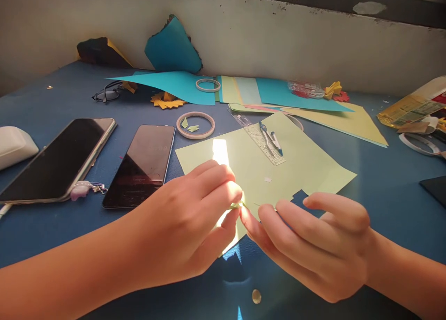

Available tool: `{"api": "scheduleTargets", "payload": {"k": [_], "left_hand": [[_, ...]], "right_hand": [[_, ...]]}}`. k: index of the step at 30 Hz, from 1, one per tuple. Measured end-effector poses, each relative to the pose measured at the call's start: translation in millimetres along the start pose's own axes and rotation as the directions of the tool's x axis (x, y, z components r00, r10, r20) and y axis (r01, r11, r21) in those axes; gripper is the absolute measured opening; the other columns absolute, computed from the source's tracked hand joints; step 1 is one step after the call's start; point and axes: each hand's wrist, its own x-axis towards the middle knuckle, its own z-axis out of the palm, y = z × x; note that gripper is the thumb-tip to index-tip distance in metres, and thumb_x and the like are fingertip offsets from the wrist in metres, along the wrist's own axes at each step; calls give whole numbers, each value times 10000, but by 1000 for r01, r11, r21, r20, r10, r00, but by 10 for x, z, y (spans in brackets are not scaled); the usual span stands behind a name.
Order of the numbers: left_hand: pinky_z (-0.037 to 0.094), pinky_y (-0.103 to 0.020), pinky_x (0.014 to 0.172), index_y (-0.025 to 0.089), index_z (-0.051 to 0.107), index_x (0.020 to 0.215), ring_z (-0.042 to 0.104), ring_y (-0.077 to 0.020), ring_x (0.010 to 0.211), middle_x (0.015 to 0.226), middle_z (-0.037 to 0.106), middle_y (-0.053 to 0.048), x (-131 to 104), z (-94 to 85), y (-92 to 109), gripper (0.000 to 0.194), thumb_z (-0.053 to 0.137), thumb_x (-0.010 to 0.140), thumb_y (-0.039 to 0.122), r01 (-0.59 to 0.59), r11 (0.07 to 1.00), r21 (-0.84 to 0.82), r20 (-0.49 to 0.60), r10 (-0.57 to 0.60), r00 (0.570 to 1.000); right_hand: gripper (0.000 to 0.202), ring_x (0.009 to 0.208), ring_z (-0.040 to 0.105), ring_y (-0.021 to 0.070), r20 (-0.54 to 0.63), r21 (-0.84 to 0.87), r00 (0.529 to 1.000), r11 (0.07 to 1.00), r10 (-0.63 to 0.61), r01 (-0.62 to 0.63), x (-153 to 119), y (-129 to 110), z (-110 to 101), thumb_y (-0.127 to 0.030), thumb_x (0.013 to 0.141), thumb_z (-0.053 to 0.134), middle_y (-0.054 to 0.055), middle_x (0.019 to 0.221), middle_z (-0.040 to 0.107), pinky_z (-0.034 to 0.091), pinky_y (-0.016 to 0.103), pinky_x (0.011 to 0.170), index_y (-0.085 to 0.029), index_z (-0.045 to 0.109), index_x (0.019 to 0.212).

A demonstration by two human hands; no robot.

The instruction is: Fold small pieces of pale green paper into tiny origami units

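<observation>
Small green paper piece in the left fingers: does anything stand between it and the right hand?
Nothing visible does. The left hand pinches the small green paper piece; a fingertip of the right hand is right beside it. The ruler lies beyond both hands.

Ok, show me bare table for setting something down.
Bare table lies between the green sheet and the black object at right, and left of the glasses, behind the white case. It's crowded behind the sheet: papers, tape roll.

The paper sheet point(324, 164) is plain pale green, the table point(195, 292) dark blue, the scalloped cutout point(167, 101) orange-yellow.
</observation>
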Motion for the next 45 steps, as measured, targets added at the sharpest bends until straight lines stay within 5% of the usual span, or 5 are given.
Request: {"api": "scheduleTargets", "payload": {"k": [7, 21, 29, 45], "left_hand": [[432, -256, 669, 137, 532, 906, 479, -135, 777, 831, 551, -58, 1, -26, -30, 171, 442, 818, 21, 58, 974, -218, 0, -60, 998], [440, -279, 662, 147, 520, 845, 498, -148, 778, 819, 553, -56, 13, -5, 1, 157, 481, 792, 5, -7, 995, -96, -37, 4, 999], [456, -237, 713, 155, 499, 837, 521, -119, 798, 821, 537, -36, 50, -75, -50, 121, 489, 800, 40, 68, 997, -46, -42, -70, 997], [415, -205, 542, 159, 519, 755, 470, -87, 634, 755, 542, -7, 72, -87, -129, 82, 509, 768, 79, 207, 977, -44, -100, -210, 972]], "right_hand": [[224, 794, 464, 142, -33, -3, 999, 1000, -22, 22, -23, 27, 0, -366, 779, 576, 16, 869, 562, 289, 322, 596, -199, 636, 642], [224, 820, 470, 144, -14, 21, 1000, 1000, -2, 2, -19, 15, -25, -369, 794, 569, 22, 887, 562, 288, 323, 602, -188, 663, 703], [167, 765, 475, 133, 5, -58, 998, 996, 66, -66, 17, 29, 37, -286, 780, 605, 10, 812, 586, 317, 317, 594, -175, 676, 883], [152, 707, 478, 115, -4, 27, 998, 997, 68, -68, 4, 26, -7, -277, 811, 572, 4, 756, 578, 319, 318, 597, -176, 679, 845]]}}
